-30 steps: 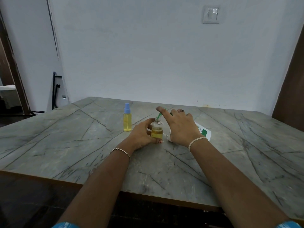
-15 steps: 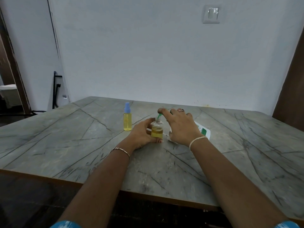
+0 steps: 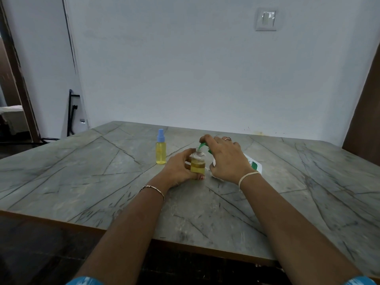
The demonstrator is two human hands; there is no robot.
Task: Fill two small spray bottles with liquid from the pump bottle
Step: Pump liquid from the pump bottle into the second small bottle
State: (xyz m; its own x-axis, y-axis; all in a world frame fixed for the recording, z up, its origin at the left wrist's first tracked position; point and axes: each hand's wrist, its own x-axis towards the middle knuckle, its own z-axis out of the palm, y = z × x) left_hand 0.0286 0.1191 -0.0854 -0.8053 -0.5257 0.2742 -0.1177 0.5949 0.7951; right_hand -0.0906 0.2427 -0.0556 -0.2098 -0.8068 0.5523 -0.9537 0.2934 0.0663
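Note:
A small uncapped spray bottle (image 3: 197, 164), part full of yellow liquid, stands on the marble table (image 3: 82, 171). My left hand (image 3: 178, 169) grips it from the left. The white pump bottle (image 3: 255, 164) with a green label stands right behind it, mostly hidden under my right hand (image 3: 226, 159). That hand wraps over the pump, its forefinger bent down on the green pump head (image 3: 202, 145), whose spout sits over the open neck. A second spray bottle (image 3: 160, 153), yellow liquid inside and a blue cap on, stands apart to the left.
The table's near edge (image 3: 185, 246) runs across the bottom, with dark floor below. A white wall with a switch plate (image 3: 265, 19) is behind the table. A black metal frame (image 3: 71, 114) leans by the wall at far left.
My right forefinger has gone from stretched out above the pump head to bent down onto it. My left hand and both spray bottles have stayed put.

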